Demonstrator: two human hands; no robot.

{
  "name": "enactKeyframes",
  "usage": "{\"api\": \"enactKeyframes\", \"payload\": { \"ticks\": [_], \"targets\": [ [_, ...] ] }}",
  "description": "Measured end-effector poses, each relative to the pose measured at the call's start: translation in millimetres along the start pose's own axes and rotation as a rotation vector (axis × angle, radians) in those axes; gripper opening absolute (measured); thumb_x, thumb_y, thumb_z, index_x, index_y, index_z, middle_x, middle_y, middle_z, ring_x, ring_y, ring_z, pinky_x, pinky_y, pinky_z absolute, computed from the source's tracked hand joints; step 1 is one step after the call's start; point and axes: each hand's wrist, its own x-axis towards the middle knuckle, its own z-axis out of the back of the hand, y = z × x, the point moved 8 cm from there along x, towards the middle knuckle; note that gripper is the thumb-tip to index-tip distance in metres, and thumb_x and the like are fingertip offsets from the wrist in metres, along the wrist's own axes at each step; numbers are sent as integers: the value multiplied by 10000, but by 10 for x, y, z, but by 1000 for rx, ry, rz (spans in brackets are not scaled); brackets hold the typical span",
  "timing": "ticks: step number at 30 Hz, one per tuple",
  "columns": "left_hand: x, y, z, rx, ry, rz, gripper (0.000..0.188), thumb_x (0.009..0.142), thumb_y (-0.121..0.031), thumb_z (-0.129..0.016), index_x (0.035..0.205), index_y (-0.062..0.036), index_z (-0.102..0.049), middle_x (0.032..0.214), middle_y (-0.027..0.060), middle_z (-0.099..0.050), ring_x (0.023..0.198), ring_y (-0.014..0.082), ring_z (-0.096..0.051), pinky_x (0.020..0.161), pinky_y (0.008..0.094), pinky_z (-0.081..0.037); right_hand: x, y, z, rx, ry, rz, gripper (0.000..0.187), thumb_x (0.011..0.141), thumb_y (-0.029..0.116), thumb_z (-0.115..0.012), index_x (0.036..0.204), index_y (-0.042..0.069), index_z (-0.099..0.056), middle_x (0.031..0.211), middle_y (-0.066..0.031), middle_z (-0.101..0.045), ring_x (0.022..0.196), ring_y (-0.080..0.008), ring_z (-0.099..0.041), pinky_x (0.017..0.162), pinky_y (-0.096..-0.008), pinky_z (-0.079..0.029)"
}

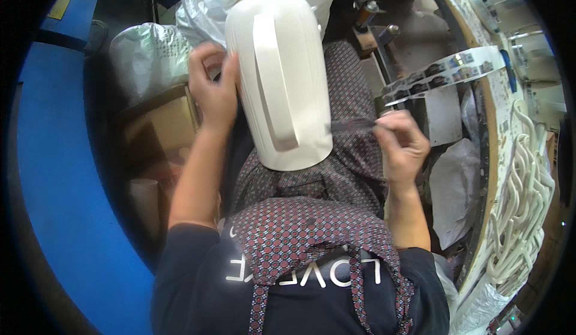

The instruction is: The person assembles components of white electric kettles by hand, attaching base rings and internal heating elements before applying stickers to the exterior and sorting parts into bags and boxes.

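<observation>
A cream jug (312,83) lies across my lap, its handle (273,83) facing up and its neck pointing away from me. My left hand (213,86) is at the jug's left side, thumb against the wall and fingers curled; some fingertips are hidden. To the right of the jug, my right hand (403,146) pinches a thin dark strip (355,125) that stretches toward the jug's lower right side. Motion smears the strip, so its exact kind is unclear. Beyond the right hand, a band of printed labels (447,74) curves over to the bench.
Many cream handles (519,197) are heaped on the right-hand bench, beside its wooden edge (493,179). Clear pitchers (537,53) stand farther back. White plastic bags (147,59) and a cardboard box (159,125) lie to the left, near a long blue surface (54,185).
</observation>
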Motion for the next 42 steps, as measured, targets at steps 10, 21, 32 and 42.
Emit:
{"api": "enactKeyframes", "payload": {
  "ticks": [10, 21, 32, 42],
  "targets": [
    [-1495, -464, -36, 26, 399, -41, 151, 747, -60, -738, 687, -61, -599, 744, 53, -592, 702, 234, -524, 706, 351, -361, -836, -525, -795, 36, 205, -358, 92, 798, -19, -748, 882, 10, -720, 852, -44, -687, 757, -94, -591, 701, -230, -462],
    [-1553, -509, -199, 304, 381, -160, 206, 781, -127, -747, 741, -65, -554, 740, 73, -481, 686, 264, -509, 662, 379, -373, -899, -745, -712, 7, 60, -294, 72, 816, 6, -747, 876, 10, -706, 788, -2, -632, 704, -54, -512, 644, -208, -403],
    [-1566, -469, -276, 347, 412, -141, 211, 812, -156, -730, 739, -62, -556, 741, 83, -494, 696, 272, -517, 675, 388, -378, -925, -798, -667, -32, 31, -294, 67, 809, 19, -758, 839, 19, -698, 760, 2, -627, 689, -64, -524, 631, -215, -414],
    [-1577, -437, -272, 383, 419, -163, 272, 768, -216, -772, 741, -67, -546, 752, 74, -499, 714, 261, -538, 685, 385, -385, -773, -419, -769, -440, 145, 125, 168, 742, 102, -796, 835, 56, -664, 787, -63, -637, 721, -195, -586, 668, -315, -444]
  ]
}}
